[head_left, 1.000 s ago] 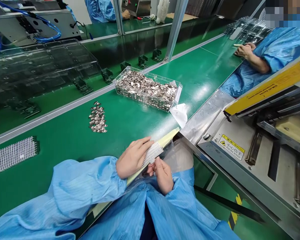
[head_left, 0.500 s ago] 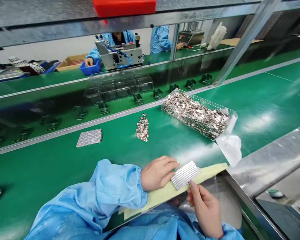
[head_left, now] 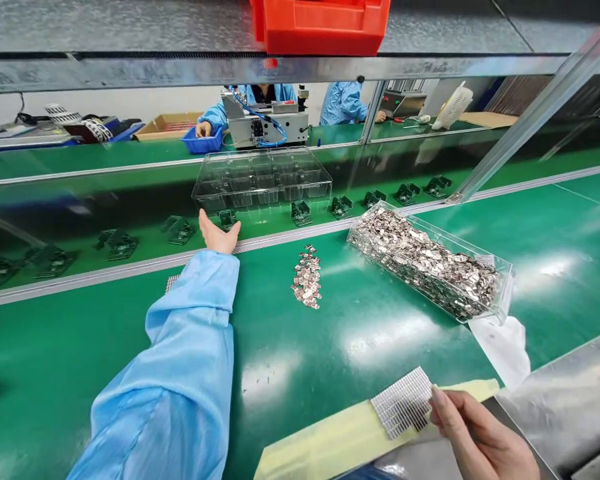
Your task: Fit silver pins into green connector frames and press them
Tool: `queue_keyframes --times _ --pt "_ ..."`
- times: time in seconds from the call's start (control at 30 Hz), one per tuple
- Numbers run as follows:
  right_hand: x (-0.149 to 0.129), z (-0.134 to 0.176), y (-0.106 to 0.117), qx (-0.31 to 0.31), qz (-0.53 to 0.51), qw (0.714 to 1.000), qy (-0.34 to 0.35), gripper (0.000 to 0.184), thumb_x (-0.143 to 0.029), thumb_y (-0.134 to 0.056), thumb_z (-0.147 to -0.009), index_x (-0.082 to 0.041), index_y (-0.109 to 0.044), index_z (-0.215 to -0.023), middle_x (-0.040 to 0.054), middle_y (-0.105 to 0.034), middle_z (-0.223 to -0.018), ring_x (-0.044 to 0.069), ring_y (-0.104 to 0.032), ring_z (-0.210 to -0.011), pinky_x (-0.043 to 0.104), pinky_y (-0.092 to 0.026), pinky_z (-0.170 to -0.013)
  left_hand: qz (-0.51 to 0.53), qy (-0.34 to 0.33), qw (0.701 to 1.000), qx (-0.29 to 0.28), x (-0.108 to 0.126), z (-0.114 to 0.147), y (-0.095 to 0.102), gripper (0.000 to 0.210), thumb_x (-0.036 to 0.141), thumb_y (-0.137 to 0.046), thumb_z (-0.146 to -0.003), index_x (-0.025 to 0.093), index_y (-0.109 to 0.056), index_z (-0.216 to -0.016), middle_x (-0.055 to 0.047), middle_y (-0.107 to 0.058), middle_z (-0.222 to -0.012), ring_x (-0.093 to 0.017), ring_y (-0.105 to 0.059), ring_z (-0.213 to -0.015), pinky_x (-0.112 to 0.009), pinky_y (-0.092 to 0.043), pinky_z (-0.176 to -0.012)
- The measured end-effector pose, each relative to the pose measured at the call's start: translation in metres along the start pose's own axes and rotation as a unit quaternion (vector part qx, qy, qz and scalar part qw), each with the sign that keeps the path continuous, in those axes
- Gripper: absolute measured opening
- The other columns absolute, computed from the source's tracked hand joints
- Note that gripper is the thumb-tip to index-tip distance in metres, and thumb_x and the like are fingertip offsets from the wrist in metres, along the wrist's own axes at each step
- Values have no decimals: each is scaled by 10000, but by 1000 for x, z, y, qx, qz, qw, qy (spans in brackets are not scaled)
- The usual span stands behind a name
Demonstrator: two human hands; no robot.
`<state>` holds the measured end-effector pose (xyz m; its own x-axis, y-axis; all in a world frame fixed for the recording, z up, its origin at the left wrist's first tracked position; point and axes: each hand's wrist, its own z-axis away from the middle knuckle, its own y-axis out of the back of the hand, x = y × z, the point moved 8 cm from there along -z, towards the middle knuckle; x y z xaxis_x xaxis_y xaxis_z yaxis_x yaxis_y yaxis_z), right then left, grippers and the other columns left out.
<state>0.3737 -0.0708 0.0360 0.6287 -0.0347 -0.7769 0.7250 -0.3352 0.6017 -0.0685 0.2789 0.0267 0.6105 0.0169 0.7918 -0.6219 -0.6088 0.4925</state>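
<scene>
My left hand (head_left: 219, 233) reaches out over the far metal rail, fingers and thumb apart, holding nothing. Just beyond it sits a small dark circuit-board part (head_left: 228, 220); contact cannot be made out. My right hand (head_left: 485, 433) pinches the right edge of a silver gridded plate (head_left: 403, 402) between thumb and fingers. The plate rests over a pale yellow strip (head_left: 325, 437) along the near edge of the green surface. Between the hands lies a loose pile of small silver metal pieces (head_left: 307, 277). My left sleeve mostly covers another gridded plate (head_left: 171, 283).
A clear bin (head_left: 430, 260) full of silver pieces stands at right, white paper (head_left: 503, 350) by its near corner. Several circuit-board parts line the far belt before a clear divided tray (head_left: 265, 177). A red bin (head_left: 325, 27) hangs overhead. Two co-workers in blue sit opposite.
My left hand has left the silver plate and stretched forward and left to the far rail. My right hand stays at the plate's right edge. The view has shifted.
</scene>
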Motion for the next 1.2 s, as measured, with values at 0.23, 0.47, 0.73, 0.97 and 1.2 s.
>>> queue_keyframes --times 0.23,0.47,0.73,0.97,1.2 --pt "-67 -60 -68 -163 67 973 147 282 -345 -471 -969 -213 -623 -773 -1 -610 -647 151 -573 -571 253 -444 -558 -21 1 1000 -22 -2 -11 -10 475 285 -698 -752 149 -603 -1198 -103 -716 -1046 -276 -667 -1009 -419 -481 -965" --pt "-73 -111 -151 -247 222 936 119 96 -214 -607 -917 -177 -671 -979 40 -664 -927 140 -642 -742 243 -483 -711 -35 -153 988 16 46 59 36 455 421 -718 -742 170 -623 -1109 -68 -724 -997 -234 -673 -971 -319 -500 -865" --pt "-84 -124 -182 -281 300 905 114 102 -264 -620 -931 -178 -670 -952 77 -642 -1038 200 -658 -856 271 -450 -703 -144 -394 906 -50 60 201 99 350 498 -729 -762 179 -625 -863 -14 -645 -691 -187 -640 -657 -285 -476 -604" --pt "-87 -117 -175 -331 310 884 115 53 -59 -638 -826 -83 -679 -847 204 -682 -966 329 -687 -893 367 -501 -756 -76 -327 912 -235 37 203 88 1081 600 -777 -655 163 -228 -1477 -233 -381 -1481 -383 -414 -1369 -498 -462 -1029" --pt "-82 -112 -154 -320 184 926 76 229 69 -597 -714 -156 -597 -673 103 -711 -769 280 -718 -833 348 -555 -737 -37 -248 892 -377 30 199 58 912 419 -782 -705 253 -307 -1466 -130 -595 -1253 -322 -613 -1146 -482 -515 -972"
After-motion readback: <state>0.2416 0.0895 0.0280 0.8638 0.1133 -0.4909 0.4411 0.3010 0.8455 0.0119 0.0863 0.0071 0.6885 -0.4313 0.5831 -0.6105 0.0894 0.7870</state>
